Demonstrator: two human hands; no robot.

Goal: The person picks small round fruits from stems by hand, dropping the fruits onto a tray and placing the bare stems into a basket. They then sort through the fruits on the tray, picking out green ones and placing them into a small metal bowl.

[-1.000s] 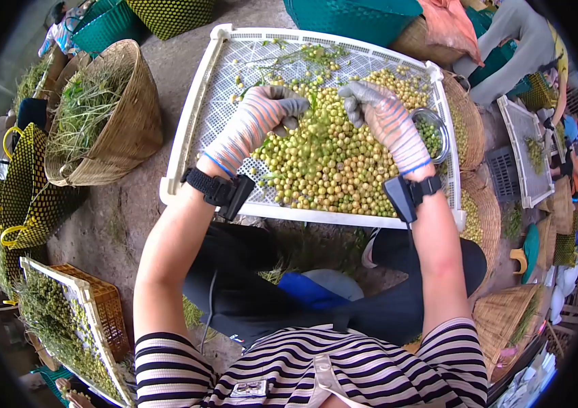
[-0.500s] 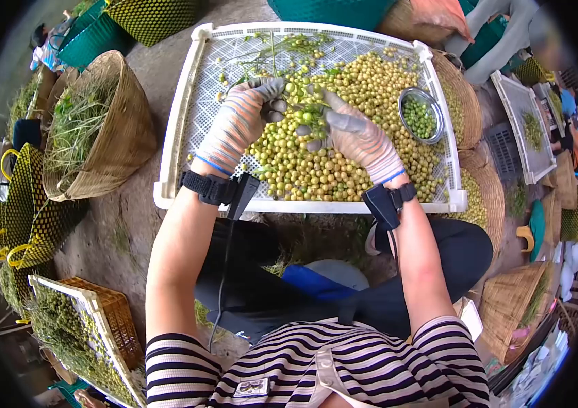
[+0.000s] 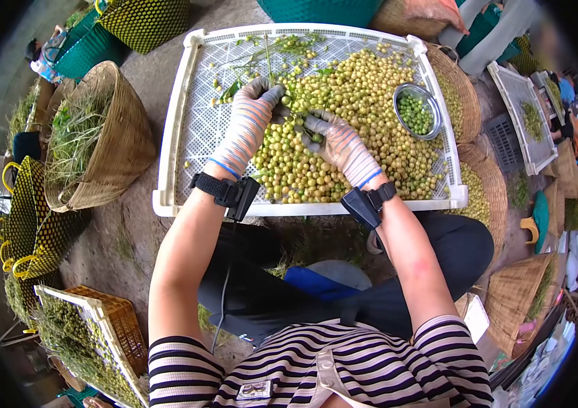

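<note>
L hand [image 3: 251,115], gloved: fingers clenched on upper stem of a berry sprig [image 3: 295,111]. R hand [image 3: 338,141], gloved: fingertips pinched on the same sprig's lower end, just beside L hand. Sprig is held just above the berry pile [image 3: 364,95], approx. centre of white mesh tray [image 3: 197,136]. Steel bowl [image 3: 417,112] w/ green berries sits on pile, R side. Wicker basket [image 3: 129,146] w/ stems stands L of tray.

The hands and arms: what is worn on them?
The left hand and right hand wear striped knit gloves, grey fingertips, blue cuffs. Each wrist has a black strapped box; a thin cable hangs from the left. Short sleeves, black-and-white striped.
</note>
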